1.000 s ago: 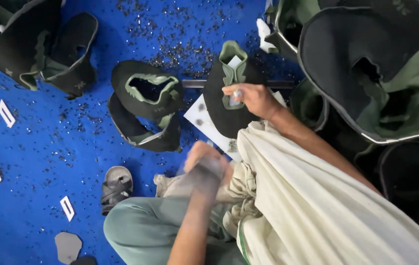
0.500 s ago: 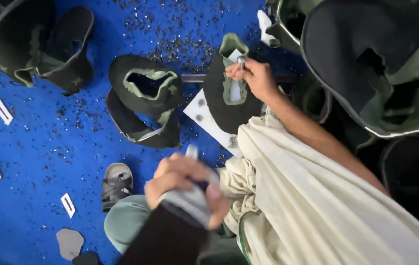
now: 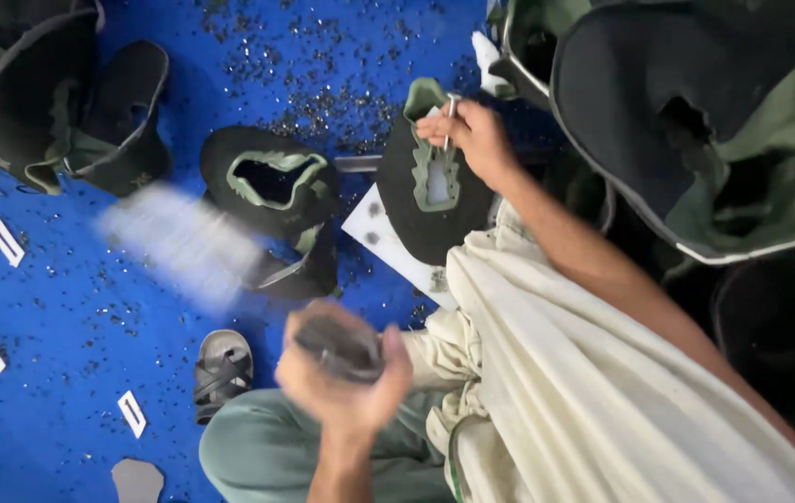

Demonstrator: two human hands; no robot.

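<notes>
We judged the step in hand to be striking a fastener into the dark shoe upper (image 3: 430,200), which lay on a white board (image 3: 388,247) over the blue floor (image 3: 62,373), just ahead of our lap. Our right hand (image 3: 472,140) pinched a thin metal pin (image 3: 450,116) between its fingers (image 3: 439,130) at the green-edged tongue opening of the upper. Our left hand (image 3: 342,377) was closed around the handle of a tool whose head (image 3: 183,242) showed only as a motion-blurred streak, so its kind could not be told for certain. The next move, in our judgement, called for the pin to stand steady and the blow to land clear of the pinching fingers. Other uppers (image 3: 272,182) lay nearby.
</notes>
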